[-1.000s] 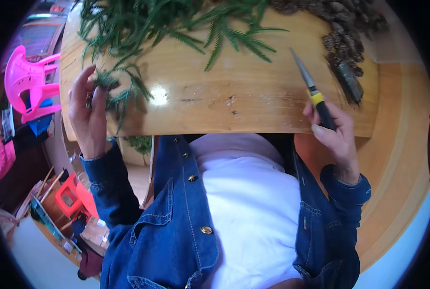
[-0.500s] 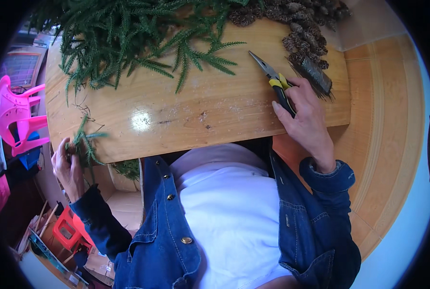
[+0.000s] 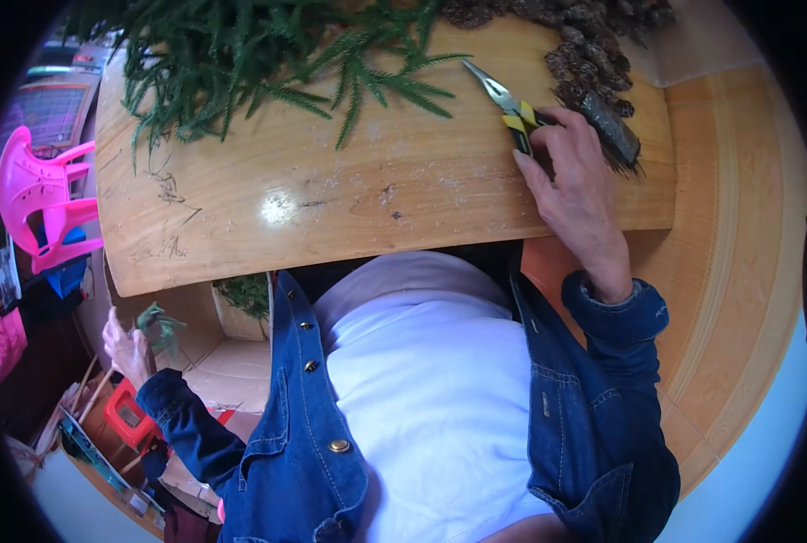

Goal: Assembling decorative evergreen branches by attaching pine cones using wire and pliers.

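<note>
Conifer sprig (image 3: 161, 331) off the surface (image 3: 358, 213), pliers (image 3: 503, 101) resting upon it

The sprig is beyond the surface's near left edge, beside the left hand (image 3: 129, 351) and, in this view, against the cardboard box (image 3: 233, 366) below. A drop wide of the box looks like the main risk: if the left grip opened too far out, the sprig could land on the floor. Its side shoots might also snag on the box wall. On the right, the needle-nose tips point at the outermost frond of the green branch pile (image 3: 241, 59), so a careless forward push could catch its needles. The bundle of thin dark wires (image 3: 607, 127) lies just beside the right hand (image 3: 577, 172); a sideways sweep could scatter it or prick the knuckles, since loose ends stick out. Pine cones (image 3: 593, 59) heaped behind it could be knocked too.

The left arm reaches out and away from the body, lower than the surface, fingers pointing up and outward. Blur hides whether its grip pinches the sprig or has let it go; I cannot tell. The right forearm rises from its cuff, wrist over the surface, palm down. Its grip is wrapped around the pliers' handles, thumb along the near one, and those handles stand somewhat apart, which suggests a loose hold.
</note>
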`<state>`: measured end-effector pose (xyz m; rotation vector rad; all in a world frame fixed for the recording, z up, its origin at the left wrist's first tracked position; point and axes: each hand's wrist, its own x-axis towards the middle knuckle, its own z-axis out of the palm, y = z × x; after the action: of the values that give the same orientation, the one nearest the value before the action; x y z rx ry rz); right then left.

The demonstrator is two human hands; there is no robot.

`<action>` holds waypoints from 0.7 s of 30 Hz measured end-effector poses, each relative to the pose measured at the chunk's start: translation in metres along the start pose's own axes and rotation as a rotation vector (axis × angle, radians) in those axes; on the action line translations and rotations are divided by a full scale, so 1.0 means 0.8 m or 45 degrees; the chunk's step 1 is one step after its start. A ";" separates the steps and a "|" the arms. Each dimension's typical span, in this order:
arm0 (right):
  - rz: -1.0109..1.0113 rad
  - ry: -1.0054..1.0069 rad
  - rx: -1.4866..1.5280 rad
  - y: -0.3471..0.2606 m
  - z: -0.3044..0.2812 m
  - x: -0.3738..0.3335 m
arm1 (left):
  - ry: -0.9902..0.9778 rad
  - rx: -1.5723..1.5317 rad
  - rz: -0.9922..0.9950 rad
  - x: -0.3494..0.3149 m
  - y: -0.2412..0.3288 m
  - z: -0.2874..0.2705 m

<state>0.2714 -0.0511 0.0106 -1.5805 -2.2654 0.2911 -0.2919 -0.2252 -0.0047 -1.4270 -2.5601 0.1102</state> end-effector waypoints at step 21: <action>0.120 -0.157 -0.571 0.146 -0.049 0.028 | -0.018 -1.441 1.036 0.003 0.447 -0.141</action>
<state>0.3811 0.0098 0.0071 -1.9357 -2.4775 -0.1119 0.0288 -0.0381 0.0469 -2.6972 -1.8141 -1.3713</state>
